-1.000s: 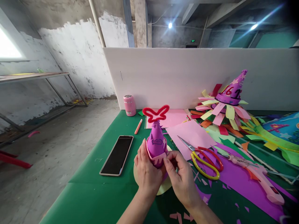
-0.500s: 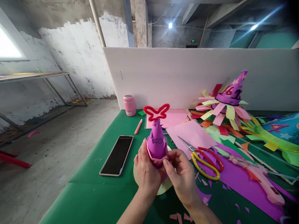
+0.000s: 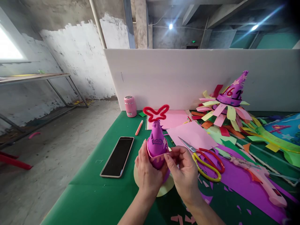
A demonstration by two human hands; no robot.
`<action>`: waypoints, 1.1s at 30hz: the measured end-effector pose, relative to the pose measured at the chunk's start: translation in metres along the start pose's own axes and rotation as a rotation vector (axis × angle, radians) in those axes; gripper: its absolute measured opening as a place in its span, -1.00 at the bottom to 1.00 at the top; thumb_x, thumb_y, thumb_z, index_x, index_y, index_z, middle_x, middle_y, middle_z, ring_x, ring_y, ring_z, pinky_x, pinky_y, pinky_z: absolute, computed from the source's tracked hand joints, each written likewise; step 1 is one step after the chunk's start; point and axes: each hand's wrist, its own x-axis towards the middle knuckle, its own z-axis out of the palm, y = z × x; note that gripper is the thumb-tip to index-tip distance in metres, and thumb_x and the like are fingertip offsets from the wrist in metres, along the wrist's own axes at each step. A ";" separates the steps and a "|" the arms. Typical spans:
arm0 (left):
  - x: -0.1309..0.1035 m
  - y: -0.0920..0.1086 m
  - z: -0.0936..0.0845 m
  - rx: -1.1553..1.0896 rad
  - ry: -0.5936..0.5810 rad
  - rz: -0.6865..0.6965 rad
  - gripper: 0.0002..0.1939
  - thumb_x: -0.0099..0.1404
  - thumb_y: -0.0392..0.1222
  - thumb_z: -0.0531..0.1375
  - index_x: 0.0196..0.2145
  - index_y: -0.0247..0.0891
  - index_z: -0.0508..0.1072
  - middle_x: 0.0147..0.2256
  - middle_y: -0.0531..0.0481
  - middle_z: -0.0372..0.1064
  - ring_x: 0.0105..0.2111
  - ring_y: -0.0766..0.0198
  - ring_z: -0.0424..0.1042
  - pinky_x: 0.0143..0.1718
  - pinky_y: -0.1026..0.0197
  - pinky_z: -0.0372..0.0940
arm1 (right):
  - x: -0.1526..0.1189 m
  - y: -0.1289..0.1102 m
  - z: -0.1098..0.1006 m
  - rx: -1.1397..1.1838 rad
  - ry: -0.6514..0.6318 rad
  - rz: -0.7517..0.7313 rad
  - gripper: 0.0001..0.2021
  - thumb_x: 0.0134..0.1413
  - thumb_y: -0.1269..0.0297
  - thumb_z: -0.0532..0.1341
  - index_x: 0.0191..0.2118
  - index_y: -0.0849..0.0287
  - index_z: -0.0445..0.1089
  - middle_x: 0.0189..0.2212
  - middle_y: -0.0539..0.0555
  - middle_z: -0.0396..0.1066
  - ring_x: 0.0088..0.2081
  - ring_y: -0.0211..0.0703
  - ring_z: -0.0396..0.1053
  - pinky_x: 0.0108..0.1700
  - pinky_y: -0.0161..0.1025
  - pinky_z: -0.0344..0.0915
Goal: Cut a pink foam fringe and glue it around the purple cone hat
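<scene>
A purple cone hat (image 3: 156, 142) stands upright in front of me, with a red fuzzy pipe-cleaner butterfly shape (image 3: 156, 113) at its tip. My left hand (image 3: 148, 168) wraps around the hat's left side. Around the hat's lower part runs a pink strip (image 3: 157, 157) with a cut, drip-like edge. The strip's right end is pinched between thumb and fingers of my right hand (image 3: 181, 167). Below the hat a pale yellow disc (image 3: 166, 189) shows, partly covered by my hands. Red-and-yellow-handled scissors (image 3: 207, 164) lie right of my right hand.
A phone (image 3: 117, 157), an orange-pink stick (image 3: 139, 127) and a pink bottle (image 3: 130, 106) are on the left. Right are a pink glue gun (image 3: 260, 178), purple sheet (image 3: 236, 190), pink sheet (image 3: 189, 137), decorated hat (image 3: 231, 97) and scraps. A white board (image 3: 175, 78) stands behind.
My right hand has raised the strip's end slightly, so more of its cut edge shows against the hat. My left hand keeps its hold.
</scene>
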 end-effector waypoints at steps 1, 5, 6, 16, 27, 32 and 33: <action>0.000 0.000 0.000 -0.008 0.003 -0.010 -0.20 0.10 0.02 0.21 0.20 -0.24 -0.04 0.05 -0.34 0.27 -0.02 -0.07 0.35 -0.11 -0.11 0.28 | 0.000 0.000 0.001 0.024 0.006 0.012 -0.88 0.05 0.31 0.25 -0.27 0.08 0.29 -0.43 -0.07 0.38 -0.41 -0.31 0.36 -0.38 -0.40 0.35; -0.001 -0.001 0.001 -0.032 0.006 -0.046 -0.18 0.07 0.00 0.23 0.20 -0.23 -0.03 0.05 -0.33 0.26 -0.01 -0.08 0.35 -0.09 -0.13 0.27 | 0.000 -0.002 0.004 0.093 0.016 0.075 -0.84 0.03 0.27 0.26 -0.25 0.10 0.31 -0.44 -0.04 0.40 -0.41 -0.28 0.39 -0.38 -0.37 0.38; -0.001 -0.001 0.001 -0.037 0.005 -0.047 -0.18 0.07 0.00 0.23 0.19 -0.24 -0.03 0.05 -0.33 0.26 -0.01 -0.09 0.34 -0.09 -0.13 0.27 | 0.000 -0.002 0.005 0.104 0.011 0.095 -0.83 0.02 0.25 0.27 -0.24 0.10 0.32 -0.44 -0.03 0.41 -0.40 -0.26 0.40 -0.36 -0.35 0.39; -0.001 -0.006 -0.014 -0.154 -0.111 0.039 -0.26 0.14 -0.15 0.17 0.20 -0.26 -0.05 0.09 -0.32 0.16 0.09 -0.08 0.23 0.04 -0.18 0.18 | 0.002 0.004 0.003 0.119 -0.011 0.189 -0.78 0.02 0.15 0.25 -0.23 0.13 0.41 -0.36 0.05 0.47 -0.32 -0.16 0.44 -0.26 -0.24 0.41; 0.031 -0.014 -0.052 0.019 -0.144 0.501 -0.74 0.19 -0.36 0.12 -0.15 -0.16 0.31 0.04 -0.22 0.13 0.04 0.00 0.22 -0.04 -0.08 0.23 | 0.005 0.006 0.001 0.146 0.007 0.216 -0.76 -0.04 0.14 0.29 -0.25 0.15 0.43 -0.36 0.06 0.47 -0.33 -0.16 0.43 -0.30 -0.25 0.39; 0.050 -0.011 -0.062 0.157 -0.231 0.630 -0.89 0.22 -0.34 0.07 -0.36 -0.19 0.36 -0.02 -0.19 0.23 -0.02 0.01 0.26 -0.04 -0.11 0.18 | 0.007 0.007 0.001 0.161 -0.009 0.192 -0.77 -0.03 0.15 0.28 -0.25 0.14 0.43 -0.36 0.06 0.47 -0.35 -0.17 0.41 -0.31 -0.25 0.37; 0.053 -0.010 -0.063 0.157 -0.257 0.633 -0.88 0.23 -0.34 0.06 -0.37 -0.19 0.36 -0.02 -0.20 0.23 -0.01 0.01 0.26 -0.03 -0.10 0.18 | 0.007 0.007 0.001 0.163 -0.007 0.191 -0.77 -0.03 0.15 0.29 -0.25 0.15 0.43 -0.36 0.07 0.47 -0.35 -0.16 0.41 -0.31 -0.24 0.37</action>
